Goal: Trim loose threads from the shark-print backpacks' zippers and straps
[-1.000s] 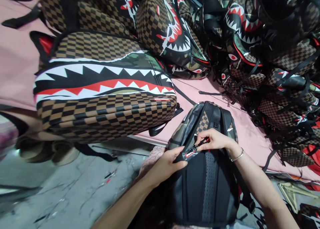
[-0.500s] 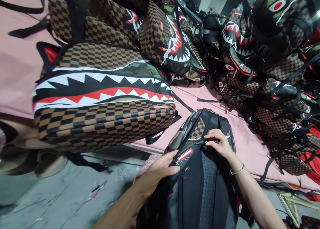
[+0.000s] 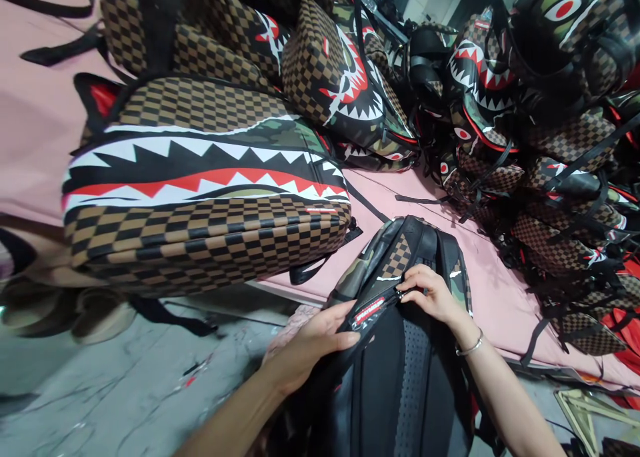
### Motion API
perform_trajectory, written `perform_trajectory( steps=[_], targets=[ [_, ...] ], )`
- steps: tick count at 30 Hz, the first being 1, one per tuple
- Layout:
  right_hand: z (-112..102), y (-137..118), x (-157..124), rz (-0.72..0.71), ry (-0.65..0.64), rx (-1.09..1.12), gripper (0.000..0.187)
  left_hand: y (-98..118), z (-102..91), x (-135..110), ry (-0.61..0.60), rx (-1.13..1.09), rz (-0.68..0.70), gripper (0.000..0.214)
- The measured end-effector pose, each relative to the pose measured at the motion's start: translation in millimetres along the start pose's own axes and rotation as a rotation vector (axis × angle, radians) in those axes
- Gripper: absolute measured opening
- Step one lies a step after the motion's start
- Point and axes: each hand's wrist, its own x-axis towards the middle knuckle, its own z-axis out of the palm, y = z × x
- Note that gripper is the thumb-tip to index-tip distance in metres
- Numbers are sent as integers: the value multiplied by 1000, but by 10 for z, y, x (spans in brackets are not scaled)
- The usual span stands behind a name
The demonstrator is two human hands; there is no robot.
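A black backpack (image 3: 385,384) with checkered and camouflage panels leans before me, its padded back facing me. My left hand (image 3: 320,337) is closed around one of its shoulder straps (image 3: 345,347), thumb on top, just beside a red label (image 3: 370,312) under clear plastic. My right hand (image 3: 427,294) pinches at the upper part of this strap, to the right of the label. Small dark bits show at the fingertips, too small to make out. The second shoulder strap (image 3: 447,250) lies behind my right hand.
A large checkered backpack with a shark-mouth print (image 3: 210,184) lies on the pink table (image 3: 370,244) at left. More backpacks (image 3: 350,77) stand behind it, and a heap of backpacks (image 3: 545,177) fills the right. Shoes (image 3: 100,314) sit at lower left near the marbled floor (image 3: 165,390).
My right hand has shifted slightly left and down along the strap, closer to the red label. My left hand keeps its hold in nearly the same place.
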Motion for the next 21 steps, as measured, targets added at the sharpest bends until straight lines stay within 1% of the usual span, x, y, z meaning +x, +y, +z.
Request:
perform_trajectory(
  steps=[6, 12, 21],
  targets=[
    [16, -32, -16, -14, -46, -36, 22, -35, 6, 11, 50, 41, 6, 57],
    [51, -149, 24, -38, -111, -83, 22, 18, 66, 3, 42, 71, 36, 53],
    [95, -262, -24, -77, -83, -107, 20, 80, 205, 3, 42, 121, 48, 51]
  ],
)
